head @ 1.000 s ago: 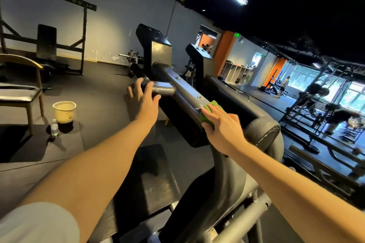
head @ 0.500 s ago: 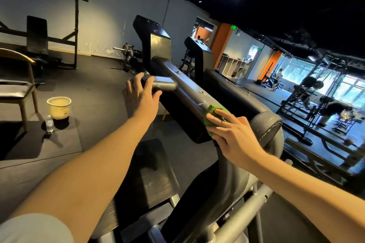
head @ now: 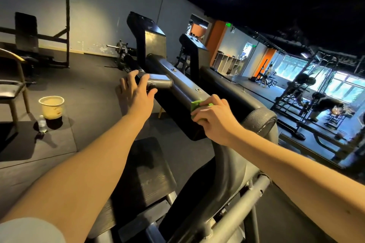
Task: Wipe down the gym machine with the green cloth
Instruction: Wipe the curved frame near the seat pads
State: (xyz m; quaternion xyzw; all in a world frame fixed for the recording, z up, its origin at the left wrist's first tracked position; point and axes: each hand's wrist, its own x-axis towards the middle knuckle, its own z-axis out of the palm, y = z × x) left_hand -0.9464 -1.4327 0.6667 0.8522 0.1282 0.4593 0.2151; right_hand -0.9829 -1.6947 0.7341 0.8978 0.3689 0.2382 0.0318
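- Far left of the frame: a wooden chair (head: 13, 90). On the floor mat near it stands a cream tub (head: 51, 107), with a small water bottle (head: 42, 123) just beside it.
- Left of centre: the left hand (head: 136, 93) wraps a grey handle (head: 160, 83) jutting from the gym machine (head: 183, 85), fingers over it and thumb beneath.
- Right of centre: the right hand (head: 215, 122), fingers curled, pinches the green cloth (head: 197, 103) against the machine's dark beam, just beside the padded roller (head: 260, 122).

We have one wide-angle view, worn on the head: we look forward and down, close over the gym machine (head: 183, 92), the hall (head: 276, 79) stretching away rightward.
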